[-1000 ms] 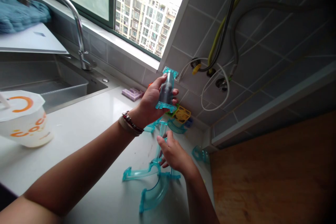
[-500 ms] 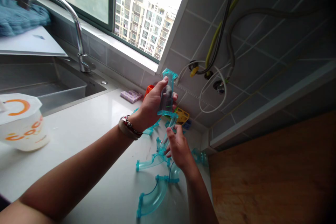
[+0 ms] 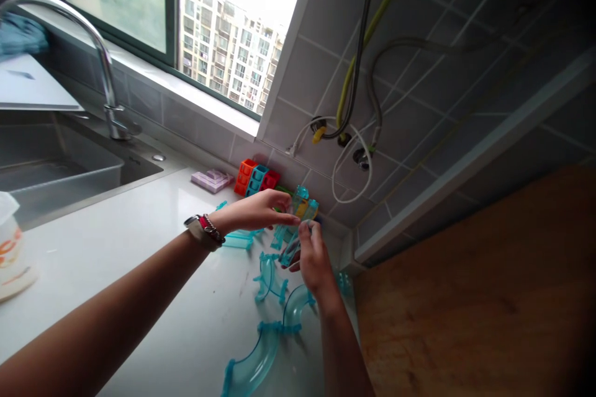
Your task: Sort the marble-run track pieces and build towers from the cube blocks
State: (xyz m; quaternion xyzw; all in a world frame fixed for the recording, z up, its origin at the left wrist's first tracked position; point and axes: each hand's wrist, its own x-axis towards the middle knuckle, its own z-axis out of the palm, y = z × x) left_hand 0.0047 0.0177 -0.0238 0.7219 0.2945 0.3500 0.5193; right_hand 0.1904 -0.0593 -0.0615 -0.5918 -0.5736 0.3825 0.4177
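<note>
My left hand (image 3: 258, 212) reaches to the far corner of the white counter (image 3: 153, 260), its fingertips closed on a clear teal tube piece (image 3: 303, 203) held low beside a yellow part. Just below it, my right hand (image 3: 315, 259) pinches a small teal track piece (image 3: 290, 252). Curved teal track sections lie on the counter under my hands: one short curve (image 3: 268, 276) and a longer S-shaped run (image 3: 261, 347) toward me. A watch and a bead bracelet sit on my left wrist.
Orange, teal and red blocks (image 3: 256, 178) and a pale purple box (image 3: 212, 180) stand against the tiled wall. A sink (image 3: 56, 167) with a curved faucet (image 3: 105, 68) is at the left, a paper cup (image 3: 9, 248) at the left edge. Hoses (image 3: 354, 74) hang on the wall. A wooden surface (image 3: 465, 298) lies right.
My left hand has brought the teal tube down from chest height to just above the counter corner. My right hand has moved up to meet it, and the view has shifted right.
</note>
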